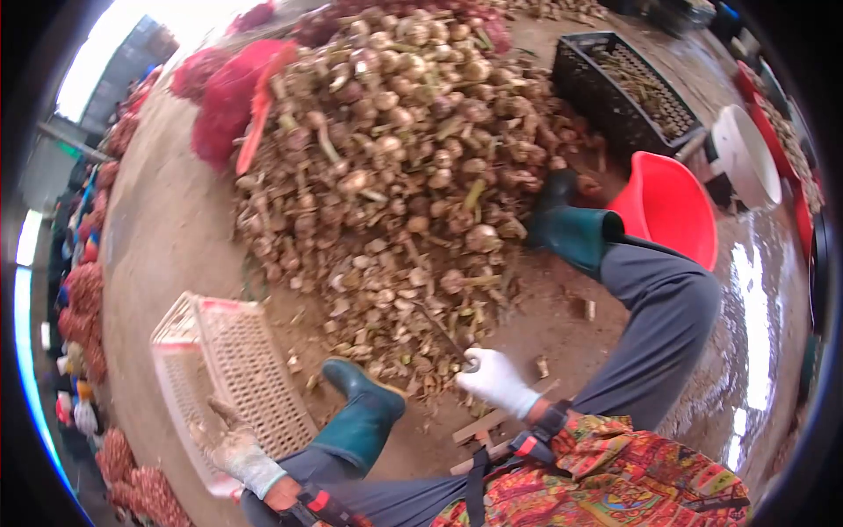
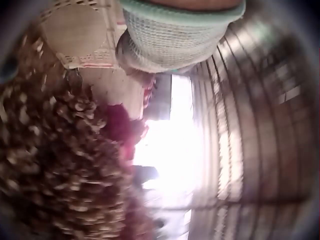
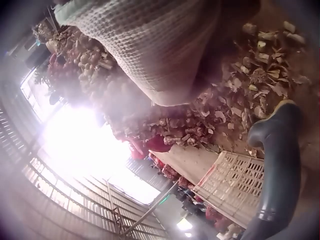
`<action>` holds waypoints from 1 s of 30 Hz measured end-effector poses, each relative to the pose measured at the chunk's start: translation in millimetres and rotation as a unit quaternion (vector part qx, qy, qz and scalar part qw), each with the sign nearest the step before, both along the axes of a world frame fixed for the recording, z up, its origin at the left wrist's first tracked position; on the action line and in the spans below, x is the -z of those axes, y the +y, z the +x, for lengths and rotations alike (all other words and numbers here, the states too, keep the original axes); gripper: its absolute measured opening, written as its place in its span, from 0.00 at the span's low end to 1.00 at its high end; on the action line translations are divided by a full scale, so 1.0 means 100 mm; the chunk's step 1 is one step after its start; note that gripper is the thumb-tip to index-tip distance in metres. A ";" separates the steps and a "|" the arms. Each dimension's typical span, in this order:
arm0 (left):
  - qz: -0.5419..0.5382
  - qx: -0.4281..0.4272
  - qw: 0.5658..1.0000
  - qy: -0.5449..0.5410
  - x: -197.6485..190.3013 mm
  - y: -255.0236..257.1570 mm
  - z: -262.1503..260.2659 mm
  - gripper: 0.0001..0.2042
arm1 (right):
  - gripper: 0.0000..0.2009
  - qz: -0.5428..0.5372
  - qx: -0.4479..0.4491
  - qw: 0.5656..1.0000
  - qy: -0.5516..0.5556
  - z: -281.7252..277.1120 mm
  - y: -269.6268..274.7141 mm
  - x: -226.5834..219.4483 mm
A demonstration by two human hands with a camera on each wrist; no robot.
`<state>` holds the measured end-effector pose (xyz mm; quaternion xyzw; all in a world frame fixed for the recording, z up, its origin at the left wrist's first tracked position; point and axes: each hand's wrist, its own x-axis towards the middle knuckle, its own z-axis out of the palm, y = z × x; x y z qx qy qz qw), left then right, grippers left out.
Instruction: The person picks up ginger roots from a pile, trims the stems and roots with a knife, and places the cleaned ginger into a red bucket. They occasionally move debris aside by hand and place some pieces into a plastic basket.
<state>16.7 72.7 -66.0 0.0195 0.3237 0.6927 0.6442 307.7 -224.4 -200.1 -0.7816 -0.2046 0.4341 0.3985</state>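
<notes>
In the head view a white-gloved right hand [image 1: 498, 382] grips a thin dark tool [image 1: 445, 334], probably a knife, pointing at the near edge of a large garlic heap [image 1: 395, 132]. The left hand [image 1: 235, 446], in a soiled glove, is beside the cream plastic basket [image 1: 255, 360] with its fingers loosely extended; nothing shows in it. Only glove fabric of the left hand [image 2: 170, 42] appears in the left wrist view. The right wrist view has the right glove [image 3: 150, 50] across its top, hiding the tool.
Green boots [image 1: 364, 408] flank scattered trimmings [image 1: 378, 307]. A red basin [image 1: 672, 206], white bucket [image 1: 745, 158] and black crate [image 1: 615, 97] stand at the right. Red net sacks [image 1: 233, 105] lie behind left, and a small wooden piece [image 1: 480, 425] lies below the right hand.
</notes>
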 end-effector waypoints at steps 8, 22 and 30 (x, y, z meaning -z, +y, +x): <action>-0.039 0.461 0.826 0.323 1.27 -1.25 1.86 0.13 | 0.13 -0.038 0.195 0.980 -0.023 0.29 -0.10 0.21; -0.126 0.526 0.799 0.265 1.71 -1.14 1.95 0.17 | 0.13 -0.090 0.089 0.973 -0.194 0.92 0.49 0.85; 0.178 0.541 0.540 0.620 1.03 -0.55 1.95 0.14 | 0.20 -0.023 0.222 0.973 -0.057 0.69 0.40 1.16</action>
